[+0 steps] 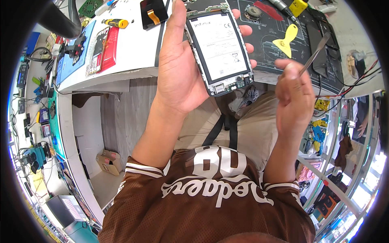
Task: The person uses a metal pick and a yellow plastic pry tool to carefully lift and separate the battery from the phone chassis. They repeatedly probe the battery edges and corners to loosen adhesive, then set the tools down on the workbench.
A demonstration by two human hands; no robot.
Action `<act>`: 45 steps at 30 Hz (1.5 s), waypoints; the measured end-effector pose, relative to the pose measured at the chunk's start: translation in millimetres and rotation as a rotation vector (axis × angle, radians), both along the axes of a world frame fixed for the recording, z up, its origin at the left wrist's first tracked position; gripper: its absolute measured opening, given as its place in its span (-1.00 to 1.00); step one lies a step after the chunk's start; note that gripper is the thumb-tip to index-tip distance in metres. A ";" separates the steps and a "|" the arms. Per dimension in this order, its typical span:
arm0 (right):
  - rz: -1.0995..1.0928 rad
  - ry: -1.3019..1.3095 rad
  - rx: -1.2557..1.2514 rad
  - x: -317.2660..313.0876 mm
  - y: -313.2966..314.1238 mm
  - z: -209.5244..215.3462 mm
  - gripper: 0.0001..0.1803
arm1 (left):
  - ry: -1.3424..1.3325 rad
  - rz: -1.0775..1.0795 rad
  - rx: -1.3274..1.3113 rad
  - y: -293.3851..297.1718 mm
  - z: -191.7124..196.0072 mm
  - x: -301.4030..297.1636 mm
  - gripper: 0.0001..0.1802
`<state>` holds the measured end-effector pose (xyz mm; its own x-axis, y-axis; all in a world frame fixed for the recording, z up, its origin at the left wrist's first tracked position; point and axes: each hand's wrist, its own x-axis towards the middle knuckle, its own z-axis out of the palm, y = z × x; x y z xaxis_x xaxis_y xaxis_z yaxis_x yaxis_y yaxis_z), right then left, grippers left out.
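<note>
An opened smartphone (232, 86) lies tilted in my left hand (178, 71), above the front edge of the bench. Its back cover is off, so the white-labelled battery (221, 50) and parts of the circuit boards show. My left thumb is along one side of the phone and the fingertips curl around the other. To the right of the phone, my right hand (295, 85) is closed around a slim metal pry tool (315, 54). The tool's flattened tip points up and away, apart from the phone. Slight blur covers the right fingers.
On the black work mat (265, 54) lie a yellow plastic scraper (287, 39) and a screwdriver (283, 9). Dark phone parts (318, 60) and loose wires sit at the right. Leftward are a yellow-black cutter (115, 23), a screen (153, 14) and a blue mat (67, 67).
</note>
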<state>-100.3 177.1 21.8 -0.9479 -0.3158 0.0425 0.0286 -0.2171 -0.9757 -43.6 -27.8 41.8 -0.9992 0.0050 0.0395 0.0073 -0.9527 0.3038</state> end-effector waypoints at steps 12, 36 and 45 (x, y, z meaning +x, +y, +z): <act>0.165 -0.183 -0.028 24.9 -0.2 -16.4 -0.54 | -0.026 0.121 -0.210 -4.9 3.4 17.1 0.14; 0.575 0.719 0.390 55.2 -35.5 21.7 -0.51 | 0.062 0.219 0.005 -16.1 3.0 39.1 -0.03; 0.564 0.835 0.548 67.5 -38.6 22.2 -0.48 | 0.039 0.303 0.028 -2.6 -1.0 39.0 -0.02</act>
